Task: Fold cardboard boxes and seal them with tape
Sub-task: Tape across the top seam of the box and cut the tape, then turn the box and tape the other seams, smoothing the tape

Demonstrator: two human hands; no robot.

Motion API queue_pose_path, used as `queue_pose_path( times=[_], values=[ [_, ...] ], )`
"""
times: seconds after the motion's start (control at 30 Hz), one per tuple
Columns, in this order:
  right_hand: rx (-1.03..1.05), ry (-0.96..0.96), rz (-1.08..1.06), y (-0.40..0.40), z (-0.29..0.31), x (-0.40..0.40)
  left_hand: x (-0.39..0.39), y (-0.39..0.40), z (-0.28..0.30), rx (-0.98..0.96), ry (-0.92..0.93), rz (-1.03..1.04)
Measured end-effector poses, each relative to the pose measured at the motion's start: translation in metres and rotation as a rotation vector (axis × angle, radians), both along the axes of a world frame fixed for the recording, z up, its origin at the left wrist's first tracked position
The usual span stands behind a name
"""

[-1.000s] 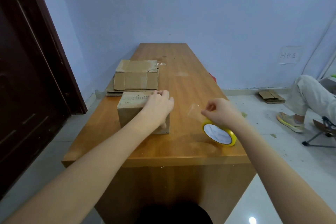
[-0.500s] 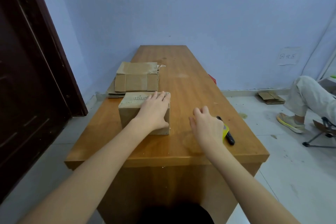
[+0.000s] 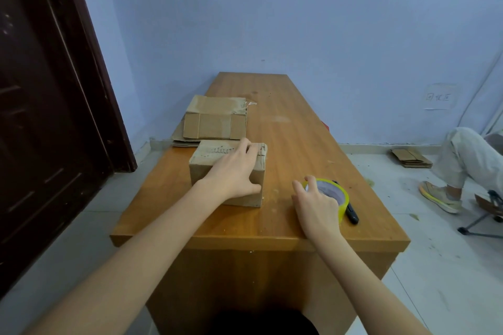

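A small closed cardboard box point(image 3: 206, 160) stands on the near left part of the wooden table point(image 3: 288, 128). My left hand point(image 3: 236, 171) lies flat on the box top with straight fingers, the thumb down its front face. To the right of the box lies a yellow tape roll point(image 3: 334, 193), flat on the table. My right hand point(image 3: 317, 205) curls over the roll's near rim and grips it. Whether tape lies on the box top is hidden by my left hand.
A stack of flattened cardboard boxes point(image 3: 215, 121) lies behind the box. A black pen-like tool point(image 3: 352, 215) lies just right of the roll. A dark door point(image 3: 40, 117) stands at left. A seated person's leg point(image 3: 468, 155) and floor cardboard point(image 3: 411, 158) are at right.
My right hand had held the roll up with a strip pulled out, then lowered it flat onto the table and now grips its rim. My left hand flattened on the box top.
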State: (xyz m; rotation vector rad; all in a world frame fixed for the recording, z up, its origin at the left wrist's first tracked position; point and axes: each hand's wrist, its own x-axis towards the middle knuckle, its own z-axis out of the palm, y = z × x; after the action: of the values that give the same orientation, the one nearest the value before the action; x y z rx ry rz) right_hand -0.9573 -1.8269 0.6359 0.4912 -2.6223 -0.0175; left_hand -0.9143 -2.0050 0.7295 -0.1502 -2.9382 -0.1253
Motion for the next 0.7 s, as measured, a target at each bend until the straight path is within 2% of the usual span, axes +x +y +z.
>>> queue_pose_path(
  times=[0.07, 0.17, 0.23, 0.27, 0.33, 0.37, 0.43, 0.5, 0.6, 0.7],
  values=[
    [0.072, -0.114, -0.071, 0.003, 0.004, 0.000, 0.003, -0.002, 0.002, 0.013, 0.032, -0.008],
    [0.145, -0.249, -0.105, 0.003, 0.024, 0.011, 0.007, -0.015, 0.002, -0.068, 0.094, -0.061],
    [0.222, -0.223, -0.139, -0.001, 0.040, 0.021, 0.013, -0.027, 0.001, -0.046, 0.105, -0.054],
    [0.190, -0.181, -0.122, -0.005, 0.049, 0.026, 0.016, -0.034, 0.000, -0.035, 0.109, -0.044],
    [-0.054, -0.144, 0.018, -0.018, 0.065, 0.034, 0.022, -0.047, -0.005, -0.031, 0.124, -0.023],
    [-0.235, -0.199, 0.128, -0.027, 0.072, 0.037, 0.024, -0.052, -0.008, -0.022, 0.133, -0.018],
    [-0.621, -0.463, 0.304, -0.047, 0.082, 0.036, 0.027, -0.057, -0.013, -0.013, 0.166, -0.017],
    [-0.929, -0.652, 0.369, -0.064, 0.079, 0.028, 0.027, -0.057, -0.017, -0.019, 0.206, -0.023],
    [-1.174, -0.679, 0.368, -0.080, 0.063, 0.021, 0.025, -0.054, -0.022, -0.004, 0.232, -0.036],
    [-1.307, -0.680, 0.369, -0.083, 0.051, 0.017, 0.022, -0.058, -0.025, 0.079, 0.253, -0.052]
  ],
)
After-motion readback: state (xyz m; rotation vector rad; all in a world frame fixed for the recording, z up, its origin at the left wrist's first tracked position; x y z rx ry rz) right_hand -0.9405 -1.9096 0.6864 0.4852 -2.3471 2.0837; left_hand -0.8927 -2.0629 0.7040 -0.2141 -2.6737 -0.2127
